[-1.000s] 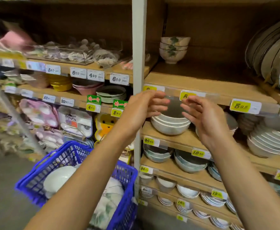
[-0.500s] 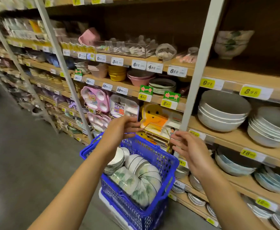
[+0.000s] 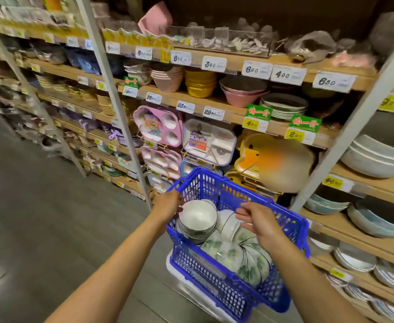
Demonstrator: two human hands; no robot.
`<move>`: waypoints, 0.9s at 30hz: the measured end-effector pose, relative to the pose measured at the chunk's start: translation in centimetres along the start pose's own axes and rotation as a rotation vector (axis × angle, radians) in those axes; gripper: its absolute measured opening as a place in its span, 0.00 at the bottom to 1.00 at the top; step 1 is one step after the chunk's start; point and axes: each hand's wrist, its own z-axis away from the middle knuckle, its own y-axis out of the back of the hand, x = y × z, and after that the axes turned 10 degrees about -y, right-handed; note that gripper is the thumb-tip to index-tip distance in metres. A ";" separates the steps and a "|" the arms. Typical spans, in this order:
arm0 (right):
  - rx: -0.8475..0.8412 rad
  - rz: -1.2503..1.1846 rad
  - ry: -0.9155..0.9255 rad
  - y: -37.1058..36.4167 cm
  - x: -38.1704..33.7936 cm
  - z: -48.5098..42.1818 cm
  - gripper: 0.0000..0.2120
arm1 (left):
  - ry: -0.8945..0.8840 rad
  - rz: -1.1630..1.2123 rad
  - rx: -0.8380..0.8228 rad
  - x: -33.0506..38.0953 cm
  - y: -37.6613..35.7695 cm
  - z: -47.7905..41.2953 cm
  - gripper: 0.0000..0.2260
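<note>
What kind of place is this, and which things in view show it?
Most likely a tableware aisle in a shop: price tags along the wooden shelves, stacked yellow bowls on display, and a blue shopping basket.
</note>
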 end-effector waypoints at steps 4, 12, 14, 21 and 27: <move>0.019 0.081 -0.081 -2.6 1.1 -2.9 0.08 | 0.052 -0.075 -0.019 -2.1 0.3 -3.8 0.10; 0.010 0.158 -0.230 -5.7 2.2 -9.7 0.03 | 0.126 -0.257 -0.073 -5.5 -1.1 -9.7 0.12; 0.010 0.205 -0.238 -6.3 2.4 -11.8 0.03 | 0.152 -0.310 -0.088 -6.6 -1.4 -11.0 0.12; 0.101 0.548 -0.205 -7.9 4.2 -16.7 0.17 | 0.246 -0.510 -0.228 -9.5 -3.3 -14.8 0.14; 0.096 0.884 -0.173 -9.6 5.6 -18.2 0.19 | 0.306 -0.606 -0.336 -11.8 -3.8 -16.4 0.22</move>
